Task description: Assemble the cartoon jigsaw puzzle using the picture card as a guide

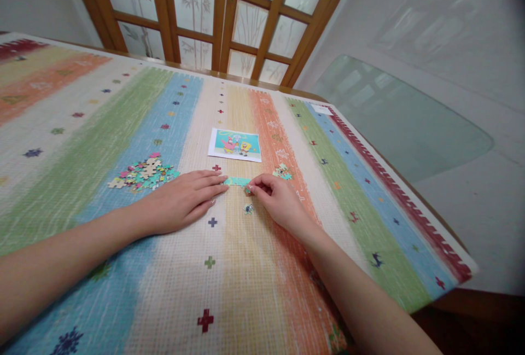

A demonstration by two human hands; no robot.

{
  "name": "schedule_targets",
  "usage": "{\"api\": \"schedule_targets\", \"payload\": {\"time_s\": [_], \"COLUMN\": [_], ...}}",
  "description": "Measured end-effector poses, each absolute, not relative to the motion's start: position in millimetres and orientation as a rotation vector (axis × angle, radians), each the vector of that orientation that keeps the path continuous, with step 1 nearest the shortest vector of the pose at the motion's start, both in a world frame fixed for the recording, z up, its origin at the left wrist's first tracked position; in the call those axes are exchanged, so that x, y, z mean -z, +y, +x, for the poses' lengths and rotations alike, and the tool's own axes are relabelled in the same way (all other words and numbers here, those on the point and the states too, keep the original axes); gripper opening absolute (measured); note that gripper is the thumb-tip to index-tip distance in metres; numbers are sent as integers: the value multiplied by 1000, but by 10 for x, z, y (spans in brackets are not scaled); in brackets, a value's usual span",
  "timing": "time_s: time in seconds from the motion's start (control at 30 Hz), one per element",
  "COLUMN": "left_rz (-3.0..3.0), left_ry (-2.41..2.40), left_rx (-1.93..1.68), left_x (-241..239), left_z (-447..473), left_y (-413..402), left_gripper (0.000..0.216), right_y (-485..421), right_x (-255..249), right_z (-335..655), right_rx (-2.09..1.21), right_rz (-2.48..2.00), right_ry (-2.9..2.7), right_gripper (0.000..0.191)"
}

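Soft, even light, bright door panes (192,5), faint reflections on the glossy wall (426,21), wide-angle distortion, dark upper-right corner

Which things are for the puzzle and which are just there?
For the puzzle:
left hand
right hand, pinching a piece
joined strip
big pile of pieces
small pile
loose piece
picture card, probably a guide

Just there:
striped tablecloth
small white rectangle
glass-paned doors
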State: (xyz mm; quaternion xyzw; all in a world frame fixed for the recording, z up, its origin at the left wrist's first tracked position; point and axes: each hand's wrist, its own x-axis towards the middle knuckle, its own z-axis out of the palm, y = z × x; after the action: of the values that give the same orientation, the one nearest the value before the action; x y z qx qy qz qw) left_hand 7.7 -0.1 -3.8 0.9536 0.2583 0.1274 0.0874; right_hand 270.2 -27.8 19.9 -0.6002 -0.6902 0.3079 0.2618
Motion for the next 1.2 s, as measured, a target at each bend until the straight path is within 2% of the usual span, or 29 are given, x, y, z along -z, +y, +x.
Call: {"api": "schedule_targets", "payload": {"time_s": [0.37, 0.8, 1.2], "left_rz": [2795, 2833, 2856], "left_ry": [771, 774, 773], "left_rx": [-414, -378, -374], "left_x": [51, 43, 27], "left_z": [69, 75, 82], "left_y": [2, 0, -7], "left_gripper": [43, 43, 43], "right_y": [-251, -434, -449], "right_x": [-162, -389, -372], "right_z": [2825, 2898, 2857], "right_rx": [-645, -72, 95], "right_rz": [-1573, -1479, -1456], "right_ry": [-2067, -2655, -2734], "right_gripper": [13, 23, 25]}}
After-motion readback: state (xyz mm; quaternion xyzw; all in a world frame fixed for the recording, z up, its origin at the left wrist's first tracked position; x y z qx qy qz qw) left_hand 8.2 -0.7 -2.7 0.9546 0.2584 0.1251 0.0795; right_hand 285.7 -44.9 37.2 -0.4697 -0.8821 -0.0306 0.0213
